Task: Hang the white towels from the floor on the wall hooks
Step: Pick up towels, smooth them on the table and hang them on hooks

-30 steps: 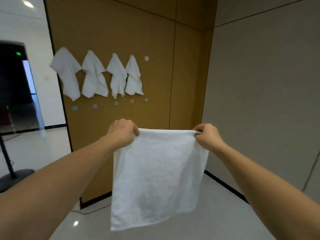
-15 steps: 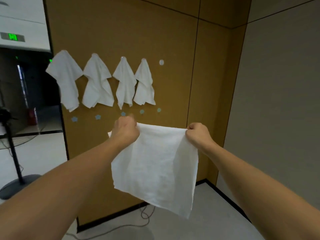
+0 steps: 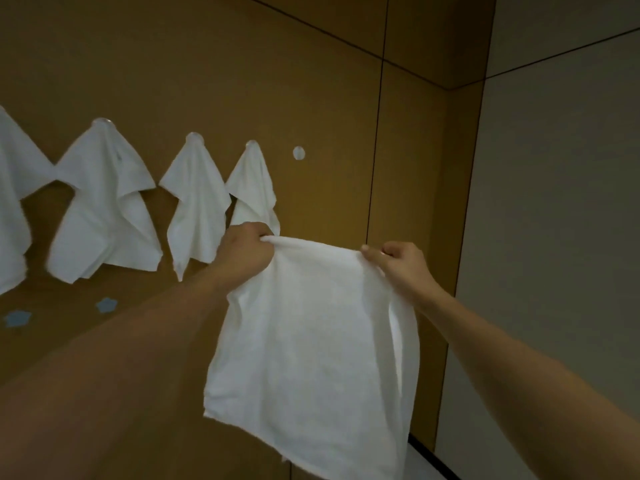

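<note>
Both forearms reach in from the bottom corners, bare. Left hand (image 3: 246, 249) is curled into a fist round the top left corner of the white towel (image 3: 311, 351), cloth bunched under the knuckles; right hand (image 3: 401, 268) pinches the top right corner between thumb and bent fingers. The towel hangs spread between them, top edge nearly level and sagging a little in the middle, lower edge swinging free, off the floor and in front of the brown wall panel (image 3: 242, 81) without clearly touching it. Beyond the left hand, four hung towels drape from the row of hooks: the nearest hung towel (image 3: 254, 188) sits just behind the left knuckles, then a narrow hung towel (image 3: 195, 206), a wide hung towel (image 3: 107, 209), and one cut off at the left edge. To the right of the last hung one, a bare round hook (image 3: 298, 153) sits free, above the held towel. Two pale blue stickers (image 3: 105, 304) lie lower on the panel. A grey side wall (image 3: 561, 202) closes the corner. Judged step: carry-up to the free hook. Next move likely calls for lifting the towel and catching it near mid-cloth over that hook before letting the corners go.
</note>
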A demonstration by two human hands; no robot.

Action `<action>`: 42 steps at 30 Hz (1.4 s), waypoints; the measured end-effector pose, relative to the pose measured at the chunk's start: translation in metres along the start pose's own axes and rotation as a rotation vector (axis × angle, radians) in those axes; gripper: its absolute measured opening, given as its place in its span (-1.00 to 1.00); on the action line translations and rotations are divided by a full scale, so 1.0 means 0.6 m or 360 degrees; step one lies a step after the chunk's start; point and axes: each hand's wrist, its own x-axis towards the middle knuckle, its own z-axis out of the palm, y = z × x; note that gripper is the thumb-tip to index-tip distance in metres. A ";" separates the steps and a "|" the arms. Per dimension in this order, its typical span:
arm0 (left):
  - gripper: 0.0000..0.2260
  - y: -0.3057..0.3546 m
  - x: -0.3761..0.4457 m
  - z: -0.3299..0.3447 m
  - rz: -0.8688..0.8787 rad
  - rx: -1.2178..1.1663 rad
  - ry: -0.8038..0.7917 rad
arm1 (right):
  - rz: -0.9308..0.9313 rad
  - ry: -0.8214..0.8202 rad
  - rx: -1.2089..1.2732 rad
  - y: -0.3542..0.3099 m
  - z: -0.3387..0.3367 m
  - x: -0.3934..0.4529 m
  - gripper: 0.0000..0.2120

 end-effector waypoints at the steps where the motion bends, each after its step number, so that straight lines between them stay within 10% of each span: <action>1: -0.76 -0.006 0.028 0.014 0.0000 -0.0010 -0.0009 | -0.0015 -0.0015 0.0030 0.009 0.003 0.028 -0.49; 20: -0.86 -0.058 0.471 0.281 0.0470 0.0076 0.0316 | -0.0473 0.0061 0.0072 0.214 0.150 0.599 -0.97; 26: -0.80 -0.063 0.622 0.314 0.0584 0.0488 0.0602 | -0.1548 0.0480 -0.0386 0.231 0.185 0.778 -0.76; 42: -0.62 -0.089 0.867 0.262 0.0816 0.1658 0.0691 | -0.1921 0.0910 -0.0618 0.149 0.290 1.082 -0.67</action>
